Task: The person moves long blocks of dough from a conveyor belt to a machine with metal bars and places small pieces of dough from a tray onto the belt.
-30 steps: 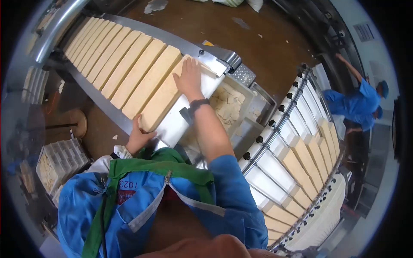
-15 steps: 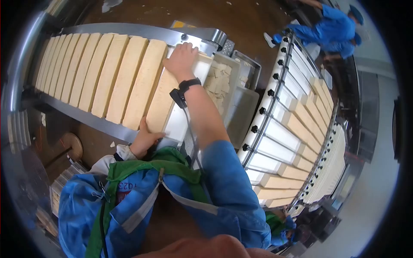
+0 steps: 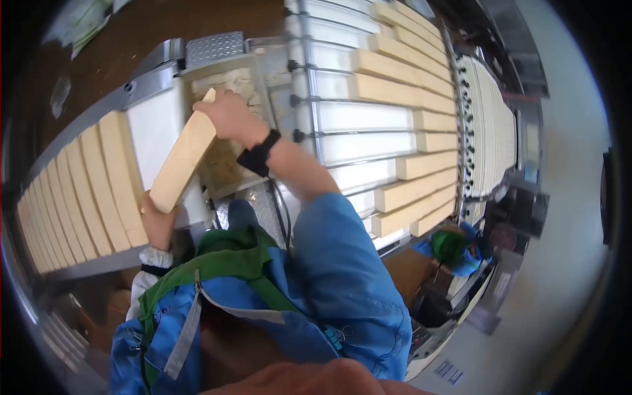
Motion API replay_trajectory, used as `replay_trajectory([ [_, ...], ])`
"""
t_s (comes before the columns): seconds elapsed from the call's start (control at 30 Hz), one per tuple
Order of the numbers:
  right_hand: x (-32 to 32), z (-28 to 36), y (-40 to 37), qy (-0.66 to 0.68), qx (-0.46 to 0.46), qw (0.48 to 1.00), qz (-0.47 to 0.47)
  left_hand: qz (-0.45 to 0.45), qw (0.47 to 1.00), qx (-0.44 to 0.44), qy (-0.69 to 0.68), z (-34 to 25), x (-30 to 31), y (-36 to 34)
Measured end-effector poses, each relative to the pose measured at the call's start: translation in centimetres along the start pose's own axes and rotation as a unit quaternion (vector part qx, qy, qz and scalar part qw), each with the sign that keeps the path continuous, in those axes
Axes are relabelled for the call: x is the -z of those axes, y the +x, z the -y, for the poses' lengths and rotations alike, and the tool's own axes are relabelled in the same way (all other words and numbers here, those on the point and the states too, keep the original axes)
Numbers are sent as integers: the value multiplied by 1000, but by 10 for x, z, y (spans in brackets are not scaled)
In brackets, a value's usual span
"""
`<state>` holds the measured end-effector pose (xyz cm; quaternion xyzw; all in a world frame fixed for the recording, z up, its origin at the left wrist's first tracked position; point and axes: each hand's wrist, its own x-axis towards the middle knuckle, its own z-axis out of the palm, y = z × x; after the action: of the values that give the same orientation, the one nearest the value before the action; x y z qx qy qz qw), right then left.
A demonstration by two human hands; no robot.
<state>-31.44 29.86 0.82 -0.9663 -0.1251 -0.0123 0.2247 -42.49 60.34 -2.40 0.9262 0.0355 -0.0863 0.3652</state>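
Observation:
A long pale-yellow block point(image 3: 182, 161) is held between both hands, lifted off the white conveyor belt point(image 3: 157, 122). My right hand point(image 3: 230, 117), a black band at its wrist, grips the upper end. Around the lower end is my left hand point(image 3: 158, 220), its fingers partly hidden by the block. Several similar blocks point(image 3: 92, 187) lie side by side on the conveyor to the left. Below and beyond my right hand is a bin of pale scraps point(image 3: 227, 79).
Right of the bin, a wide rack point(image 3: 368, 125) with white slots, metal rods and black knobs carries several more blocks point(image 3: 428, 164). A co-worker in blue and green point(image 3: 454, 249) is at the lower right. A metal rail point(image 3: 148, 84) edges the conveyor.
The block has come up off the belt in both hands and moved toward the bin. The view has turned right, bringing the rack closer; the co-workers at the upper right are out of view.

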Motion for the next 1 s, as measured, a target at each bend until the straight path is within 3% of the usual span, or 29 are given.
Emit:
replay_trajectory([
  [0.07,25,-17,-43,4,-36,993,-114,20,998,-61,-16,-35,-2,12],
  [0.1,55,-24,-70,-60,-79,989,-112,30,995,-93,-9,-68,-2,17],
  [0.17,93,-57,-122,-51,-164,973,-156,47,981,-186,21,-131,-12,31],
  [0.27,130,-140,-186,-33,-256,960,-113,69,959,-271,51,-212,-54,36],
  [0.33,162,-183,-219,122,-332,931,-89,83,946,-301,91,-250,-89,38],
  [0.4,168,-241,-249,306,-372,871,-98,134,932,-310,131,-295,-118,35],
  [0.43,171,-257,-258,266,-408,864,-131,159,924,-313,153,-314,-131,33],
  [0.5,172,-278,-272,185,-474,840,-190,180,914,-358,70,-336,-167,29],
  [0.53,174,-279,-275,59,-475,846,-236,190,906,-378,28,-342,-189,29],
  [0.6,180,-265,-278,-193,-454,813,-311,280,919,-278,-23,-355,-241,29],
  [0.67,172,-249,-288,-147,-427,822,-347,257,924,-269,-85,-357,-307,35],
  [0.73,165,-213,-293,-139,-404,834,-350,204,927,-311,-43,-384,-324,23],
  [0.8,158,-178,-303,-95,-366,840,-390,219,932,-273,-93,-386,-336,30],
  [0.93,141,-122,-303,71,-343,842,-409,219,938,-237,-126,-362,-321,35],
  [1.0,135,-94,-285,72,-318,860,-392,229,942,-201,-140,-348,-300,29],
])
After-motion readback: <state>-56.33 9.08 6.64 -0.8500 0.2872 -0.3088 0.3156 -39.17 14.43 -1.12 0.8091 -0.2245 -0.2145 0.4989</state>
